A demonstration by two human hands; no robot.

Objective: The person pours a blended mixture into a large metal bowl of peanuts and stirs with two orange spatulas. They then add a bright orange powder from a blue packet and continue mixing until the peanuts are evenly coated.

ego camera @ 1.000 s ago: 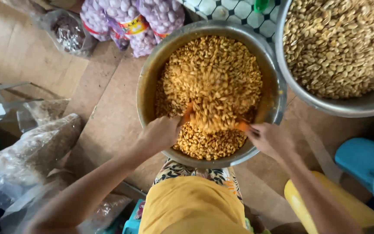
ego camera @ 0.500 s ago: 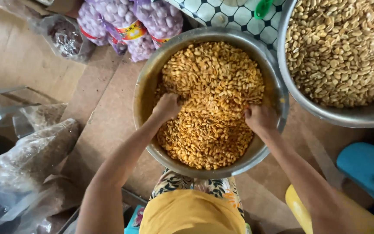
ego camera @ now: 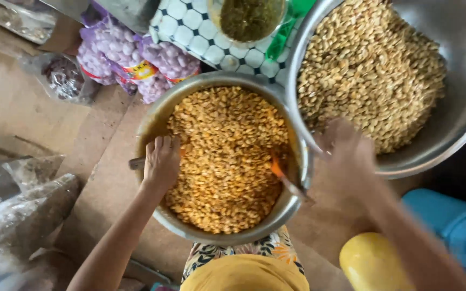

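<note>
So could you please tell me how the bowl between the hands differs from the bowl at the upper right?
The near bowl holds orange-yellow kernels; the far bowl holds paler tan ones. The near bowl is smaller and filled almost across, while the far bowl is larger with bare metal showing. The left hand grips only the near bowl's rim. Both are round metal bowls.

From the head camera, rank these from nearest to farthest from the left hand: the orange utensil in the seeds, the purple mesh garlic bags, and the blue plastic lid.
Measured from the left hand at the near bowl's left rim:
1. Orange utensil, to its right, stuck in the orange seeds.
2. Purple mesh garlic bags, above it, beyond the bowl. Nearly as close as the utensil, so this order is tentative.
3. Blue plastic lid, far right, clearly farthest.
</note>
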